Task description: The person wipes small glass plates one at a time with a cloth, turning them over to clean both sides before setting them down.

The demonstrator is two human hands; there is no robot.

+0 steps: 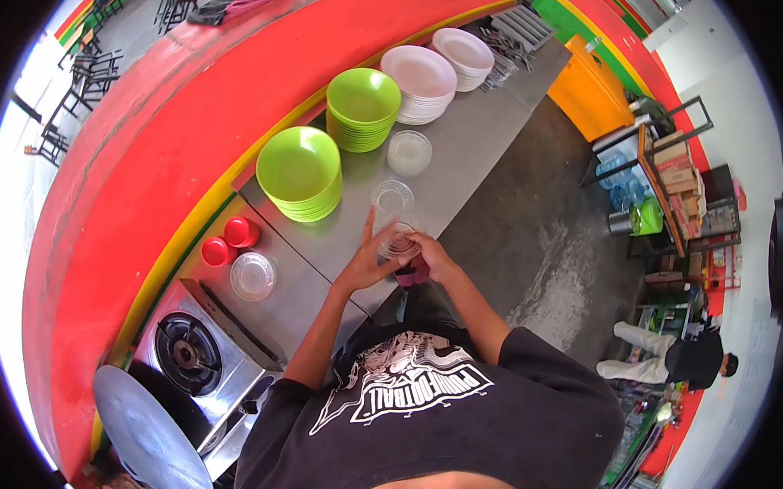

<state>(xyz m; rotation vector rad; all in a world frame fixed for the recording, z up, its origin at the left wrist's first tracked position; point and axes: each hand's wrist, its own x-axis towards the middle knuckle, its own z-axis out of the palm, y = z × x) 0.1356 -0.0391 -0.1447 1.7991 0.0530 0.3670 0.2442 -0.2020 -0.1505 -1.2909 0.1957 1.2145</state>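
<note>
Near the counter's front edge, my right hand [432, 256] is closed round a clear plastic container [400, 240], with a dark pink thing [415, 273] just below it. My left hand [369, 263] is at the container's left side, its fingers spread, one pointing up toward a clear round lid [393, 197] lying on the counter. Behind that lid stands another clear round container or stack [409, 153]. Two stacks of green bowls [299, 168] are to the left and behind, and stacks of white plates [419, 77] are farther back.
Two red cups [241, 231] and a clear lid [253, 277] sit left, near a gas stove [185, 354] and a large wok [148, 430]. Cutlery [506, 54] lies at the far end. A shelf [661, 189] and another person [676, 356] are at the right.
</note>
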